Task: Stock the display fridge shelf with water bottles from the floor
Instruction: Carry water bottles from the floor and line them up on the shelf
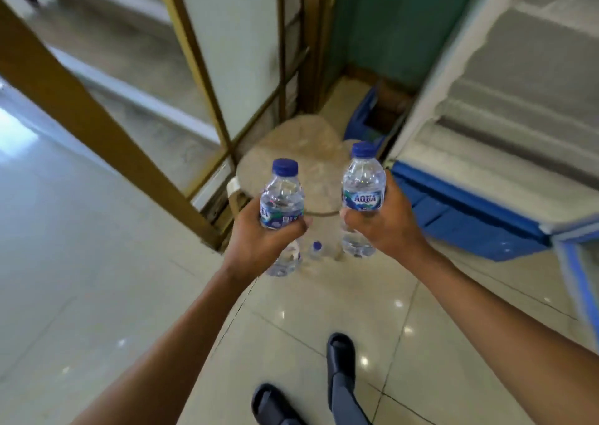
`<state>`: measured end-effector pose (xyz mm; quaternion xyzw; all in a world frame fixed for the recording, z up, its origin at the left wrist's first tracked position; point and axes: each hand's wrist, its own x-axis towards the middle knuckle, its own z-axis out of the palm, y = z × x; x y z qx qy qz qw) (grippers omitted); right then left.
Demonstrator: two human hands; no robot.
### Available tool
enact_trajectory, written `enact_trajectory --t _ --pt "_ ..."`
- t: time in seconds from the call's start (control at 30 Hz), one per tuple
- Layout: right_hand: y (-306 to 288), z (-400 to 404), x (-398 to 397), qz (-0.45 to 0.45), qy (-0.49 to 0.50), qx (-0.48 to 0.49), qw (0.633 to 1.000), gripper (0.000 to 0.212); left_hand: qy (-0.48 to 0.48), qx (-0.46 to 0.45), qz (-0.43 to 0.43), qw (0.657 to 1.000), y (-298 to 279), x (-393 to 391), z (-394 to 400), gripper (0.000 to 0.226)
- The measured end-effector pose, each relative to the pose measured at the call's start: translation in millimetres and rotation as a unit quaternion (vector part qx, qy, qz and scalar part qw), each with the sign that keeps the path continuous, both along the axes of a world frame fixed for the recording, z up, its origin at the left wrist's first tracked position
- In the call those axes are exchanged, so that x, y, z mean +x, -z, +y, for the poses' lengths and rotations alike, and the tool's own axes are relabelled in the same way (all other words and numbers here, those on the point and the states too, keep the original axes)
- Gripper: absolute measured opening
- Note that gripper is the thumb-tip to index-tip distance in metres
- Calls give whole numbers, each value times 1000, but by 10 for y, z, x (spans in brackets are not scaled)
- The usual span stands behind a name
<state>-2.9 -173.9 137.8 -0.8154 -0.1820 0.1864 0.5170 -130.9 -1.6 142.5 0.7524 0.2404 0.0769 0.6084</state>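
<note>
Two bottles lifted, one per hand, above the tiled floor (97,262).

Left hand (259,239) wrapped around left bottle (281,197), right hand (385,220) around right bottle (363,181); fingers curled tight about both labels, arms outstretched, bottles upright. Third bottle (316,252) left standing on floor beneath, display fridge (470,210) at right.

Both bare forearms extended forward, converging toward 12 o'clock. Left hand (259,239) at 11 o'clock, fingers curled, gripping an upright load. Right hand (385,223) at 1 o'clock, likewise curled and gripping. Dark sandals (340,356) at 6 o'clock.
</note>
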Motion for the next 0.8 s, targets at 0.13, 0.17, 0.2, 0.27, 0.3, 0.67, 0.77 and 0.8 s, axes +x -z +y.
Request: enact_trajectory --t 0.13,0.17,0.2,0.27,0.3,0.67,0.77,0.8 --pt "-1168 -531 189 -66 73 40 994 53 61 30 -58 996 -1140 435 -335 22" --pt "-1417 -689 239 -83 88 51 991 54 74 31 -74 994 -1390 552 -456 20" --pt "-1652 -854 288 -100 102 61 988 55 82 27 -92 992 -1627 664 -586 21" --pt "-2087 -1185 386 -135 134 75 979 54 110 27 -128 985 -2044 907 -848 24" --pt "-2281 -1354 429 -150 146 81 975 53 126 27 -143 981 -2228 1023 -994 26" --pt "-3777 -3244 1092 -299 236 105 919 48 228 21 -260 938 -3765 2292 -2809 28" --pt "-4074 -3677 1349 -325 246 116 906 52 241 19 -277 930 -4097 2571 -3237 24" --pt "-4165 -3801 1437 -331 247 122 902 52 243 12 -285 927 -4194 2660 -3351 20"
